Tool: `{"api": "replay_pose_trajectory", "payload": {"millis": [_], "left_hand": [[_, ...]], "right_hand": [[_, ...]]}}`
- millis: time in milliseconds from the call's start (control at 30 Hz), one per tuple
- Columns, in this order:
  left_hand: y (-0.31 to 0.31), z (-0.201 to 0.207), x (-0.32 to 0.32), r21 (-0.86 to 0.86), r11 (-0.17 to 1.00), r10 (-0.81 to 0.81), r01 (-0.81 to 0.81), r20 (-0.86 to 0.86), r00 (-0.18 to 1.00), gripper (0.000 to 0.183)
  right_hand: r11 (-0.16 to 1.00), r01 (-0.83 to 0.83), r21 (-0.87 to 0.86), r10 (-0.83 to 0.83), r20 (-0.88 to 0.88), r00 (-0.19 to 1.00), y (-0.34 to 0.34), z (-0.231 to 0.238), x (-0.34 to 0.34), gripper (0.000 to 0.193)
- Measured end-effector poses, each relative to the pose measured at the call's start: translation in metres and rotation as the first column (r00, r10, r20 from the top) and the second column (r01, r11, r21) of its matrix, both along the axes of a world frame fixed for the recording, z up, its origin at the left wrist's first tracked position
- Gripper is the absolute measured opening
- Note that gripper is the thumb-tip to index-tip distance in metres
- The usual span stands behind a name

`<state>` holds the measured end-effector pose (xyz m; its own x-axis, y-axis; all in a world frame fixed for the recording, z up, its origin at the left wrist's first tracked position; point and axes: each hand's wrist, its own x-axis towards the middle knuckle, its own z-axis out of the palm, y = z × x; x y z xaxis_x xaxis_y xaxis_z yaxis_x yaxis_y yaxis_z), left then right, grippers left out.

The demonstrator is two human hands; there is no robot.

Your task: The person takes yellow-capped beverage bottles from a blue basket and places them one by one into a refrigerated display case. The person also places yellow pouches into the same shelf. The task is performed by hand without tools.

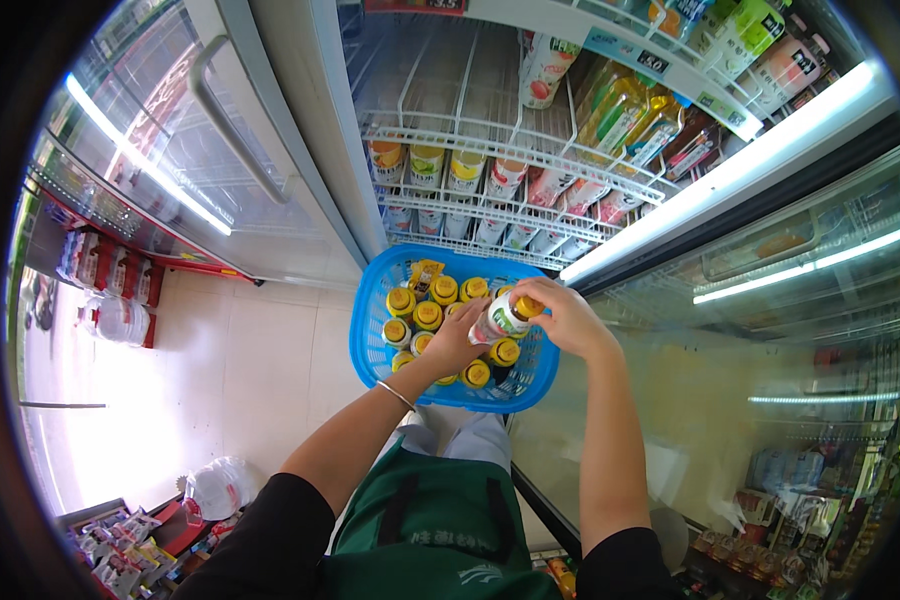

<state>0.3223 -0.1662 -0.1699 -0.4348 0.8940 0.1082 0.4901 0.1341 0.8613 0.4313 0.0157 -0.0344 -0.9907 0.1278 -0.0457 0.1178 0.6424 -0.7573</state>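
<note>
A small drink bottle [500,322] with a white, green and pink label and a yellow cap is tilted over a blue plastic basket [370,345]. My right hand [572,322] is closed round its cap end. Against the bottle's lower end, my left hand [451,343] is closed too, its fingertips partly behind the bottle. Several upright bottles with yellow caps [427,316] fill the basket under my hands. At the basket's far side lies a small yellow-brown packet [426,273].
Beyond the basket stands a drinks fridge with white wire shelves [510,150] holding bottles. Its glass door with a handle [235,120] is open at the left, and another glass door [750,330] is at the right. Large clear water jugs [218,488] stand at the left.
</note>
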Motion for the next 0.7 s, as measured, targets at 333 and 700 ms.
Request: {"api": "replay_pose_trajectory", "payload": {"millis": [333, 700], "left_hand": [[0.078, 0.154, -0.057, 0.406, 0.857, 0.088, -0.318, 0.492, 0.866, 0.064], [0.171, 0.183, -0.152, 0.303, 0.917, 0.366, -0.26, -0.374, 0.852, 0.076]], "right_hand": [[0.911, 0.307, -0.275, -0.381, -0.28, 0.881, -0.004, 0.103, -0.045, 0.089], [0.833, 0.549, 0.076, -0.317, -0.746, 0.585, 0.105, 0.064, -0.13, 0.061]]}}
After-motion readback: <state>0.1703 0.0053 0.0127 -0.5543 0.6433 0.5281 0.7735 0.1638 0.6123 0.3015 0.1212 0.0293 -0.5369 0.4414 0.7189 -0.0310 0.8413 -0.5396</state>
